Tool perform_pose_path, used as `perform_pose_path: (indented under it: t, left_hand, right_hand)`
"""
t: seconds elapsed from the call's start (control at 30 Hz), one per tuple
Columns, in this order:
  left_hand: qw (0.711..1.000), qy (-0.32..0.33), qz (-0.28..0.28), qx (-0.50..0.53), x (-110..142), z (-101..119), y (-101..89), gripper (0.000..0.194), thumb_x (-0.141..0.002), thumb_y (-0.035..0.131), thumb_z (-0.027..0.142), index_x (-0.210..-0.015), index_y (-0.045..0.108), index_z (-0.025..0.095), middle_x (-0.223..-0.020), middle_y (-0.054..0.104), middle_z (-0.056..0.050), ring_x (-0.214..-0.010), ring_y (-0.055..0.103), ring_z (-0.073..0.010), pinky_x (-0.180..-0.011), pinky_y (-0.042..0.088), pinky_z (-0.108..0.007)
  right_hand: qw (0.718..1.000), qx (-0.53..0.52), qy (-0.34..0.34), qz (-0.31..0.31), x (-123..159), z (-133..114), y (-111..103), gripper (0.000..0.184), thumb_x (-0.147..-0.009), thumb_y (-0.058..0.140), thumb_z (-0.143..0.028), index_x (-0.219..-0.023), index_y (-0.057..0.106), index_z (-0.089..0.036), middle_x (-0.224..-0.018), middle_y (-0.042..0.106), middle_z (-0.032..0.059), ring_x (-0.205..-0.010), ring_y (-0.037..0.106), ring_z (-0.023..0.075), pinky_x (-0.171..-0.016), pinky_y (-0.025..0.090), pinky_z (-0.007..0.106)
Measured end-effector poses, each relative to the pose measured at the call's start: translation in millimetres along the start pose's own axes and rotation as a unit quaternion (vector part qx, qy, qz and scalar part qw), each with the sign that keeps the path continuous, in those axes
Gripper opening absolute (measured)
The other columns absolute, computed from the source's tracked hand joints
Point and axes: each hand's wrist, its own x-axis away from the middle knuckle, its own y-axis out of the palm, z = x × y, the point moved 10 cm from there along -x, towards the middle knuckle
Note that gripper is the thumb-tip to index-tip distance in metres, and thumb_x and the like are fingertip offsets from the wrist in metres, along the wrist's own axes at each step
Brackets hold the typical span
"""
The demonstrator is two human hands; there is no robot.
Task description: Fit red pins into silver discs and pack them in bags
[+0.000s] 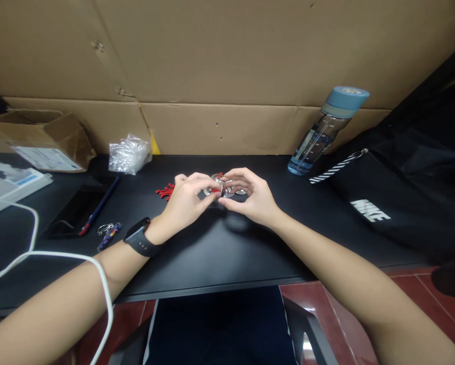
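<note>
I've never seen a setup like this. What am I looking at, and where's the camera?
There's no machine here: a camera worn on a person's head looks forward and down at their own bare hands. The left hand appears to pinch a small shiny piece; the right hand curls close around it, though its grip is unclear. On the black table lie small red pieces, clear plastic packaging and a dark flat device. A blue-capped water bottle stands farther right, near a black Nike bag.
</note>
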Motion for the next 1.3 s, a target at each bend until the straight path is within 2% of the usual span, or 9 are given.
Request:
perform_pose_path:
  t: [0.13, 0.5, 0.9, 1.0, 1.1, 1.2, 1.3]
  left_hand:
    - [1.0, -0.011, 0.006, -0.002, 2, -3, 1.0, 0.01, -0.095, 0.068, 0.024, -0.099, 0.077, 0.025, -0.101, 0.081, -0.002, -0.097, 0.072, -0.0231, -0.087, 0.036, -0.041]
    - [1.0, 0.002, 0.006, -0.011, 2, -5, 1.8, 0.014, -0.098, 0.066, 0.029, -0.098, 0.08, 0.026, -0.098, 0.078, -0.004, -0.095, 0.068, -0.0228, -0.088, 0.034, -0.042]
    - [0.993, 0.073, 0.047, -0.074, 4, 19, -9.5, 0.015, -0.1, 0.065, 0.023, -0.092, 0.077, 0.026, -0.086, 0.082, -0.001, -0.095, 0.067, -0.0258, -0.089, 0.03, -0.05]
    - [0.991, 0.084, 0.057, -0.083, 5, 22, -10.9, 0.016, -0.101, 0.064, 0.024, -0.091, 0.077, 0.026, -0.086, 0.082, -0.001, -0.095, 0.068, -0.0258, -0.089, 0.029, -0.05]
    - [0.99, 0.095, 0.063, -0.08, 5, 25, -13.0, 0.015, -0.102, 0.065, 0.026, -0.093, 0.078, 0.026, -0.086, 0.082, -0.001, -0.095, 0.068, -0.0257, -0.088, 0.03, -0.049]
    - [0.992, 0.088, 0.056, -0.07, 4, 26, -13.8, 0.017, -0.102, 0.065, 0.027, -0.093, 0.079, 0.025, -0.087, 0.082, -0.002, -0.095, 0.068, -0.0254, -0.087, 0.03, -0.047]
    - [0.994, 0.078, 0.04, -0.058, 2, 26, -13.0, 0.019, -0.102, 0.064, 0.027, -0.09, 0.079, 0.025, -0.089, 0.083, -0.002, -0.096, 0.069, -0.0243, -0.087, 0.032, -0.045]
  right_hand:
    - [1.0, 0.016, -0.019, -0.007, 0, -3, 1, 0.055, -0.074, 0.093, -0.038, -0.118, 0.062, -0.025, -0.12, 0.074, 0.0075, -0.106, 0.076, 0.0255, -0.095, 0.065, 0.042]
    - [0.999, 0.029, -0.019, -0.006, 0, -5, 0, 0.056, -0.073, 0.093, -0.042, -0.119, 0.064, -0.026, -0.12, 0.075, 0.0071, -0.104, 0.077, 0.0257, -0.094, 0.066, 0.043]
    - [1.0, 0.014, -0.009, 0.005, 1, -5, -1, 0.06, -0.069, 0.097, -0.042, -0.117, 0.064, -0.026, -0.116, 0.077, 0.0071, -0.102, 0.078, 0.0262, -0.095, 0.066, 0.043]
    - [0.999, -0.027, 0.019, 0.021, 1, -1, -3, 0.061, -0.066, 0.099, -0.04, -0.114, 0.065, -0.024, -0.112, 0.077, 0.0066, -0.097, 0.079, 0.0243, -0.092, 0.066, 0.04]
    - [0.991, -0.097, 0.08, 0.037, 1, 11, -3, 0.061, -0.064, 0.1, -0.039, -0.111, 0.065, -0.023, -0.106, 0.078, 0.0054, -0.089, 0.079, 0.0213, -0.082, 0.067, 0.035]
    - [0.976, -0.159, 0.144, 0.037, 2, 24, 2, 0.057, -0.067, 0.098, -0.041, -0.108, 0.063, -0.022, -0.095, 0.079, 0.0028, -0.079, 0.079, 0.0188, -0.067, 0.065, 0.028]
    - [0.956, -0.212, 0.202, 0.025, 5, 34, 8, 0.053, -0.073, 0.095, -0.044, -0.109, 0.063, -0.022, -0.088, 0.079, 0.0017, -0.074, 0.079, 0.0176, -0.063, 0.062, 0.026]
